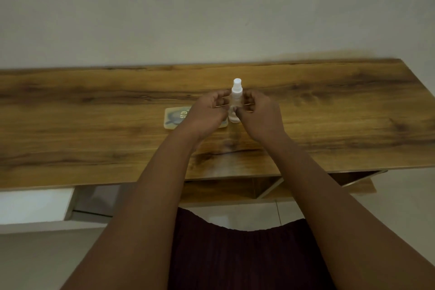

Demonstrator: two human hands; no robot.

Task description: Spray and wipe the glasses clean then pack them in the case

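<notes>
Wooden table (pixel 94 110) against a plain wall. Both hands meet at table centre. Left hand (pixel 207 113) and right hand (pixel 259 115) have fingers curled in toward each other around thin, pale wire-like parts, seemingly the glasses (pixel 223 105); grip too blurred to confirm. Clear spray bottle (pixel 236 94) stands upright between the hands, at 12 o'clock from the knuckles. Translucent case (pixel 174 119) lies flat at 9 o'clock of the bottle, partly under the left hand.

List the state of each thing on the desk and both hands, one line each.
Spray bottle: upright on the desk, cap on.
Flat clear case: lying flat, partly hidden by the left hand.
Glasses: thin frame held between both hands; blurred.
Left hand: fingers curled on the frame.
Right hand: fingers pinching the frame.
Desk: wooden top.
</notes>
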